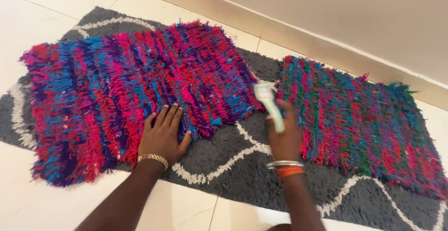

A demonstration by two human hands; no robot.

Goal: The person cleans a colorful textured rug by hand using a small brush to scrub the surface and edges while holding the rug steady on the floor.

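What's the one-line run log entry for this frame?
left hand: flat on shaggy pink-blue mat | right hand: grips pale green handheld tool | red-green mat beside | grey rug under both

Hidden, cropped and blurred parts

The pale green tool (270, 107) in the right hand (284, 140) is motion-blurred, its kind unclear and its lower end hidden in the grip. The grey rug (242, 165) lies mostly covered by two shaggy mats, its right end cut off by the picture's edge. Both forearms leave the bottom edge.
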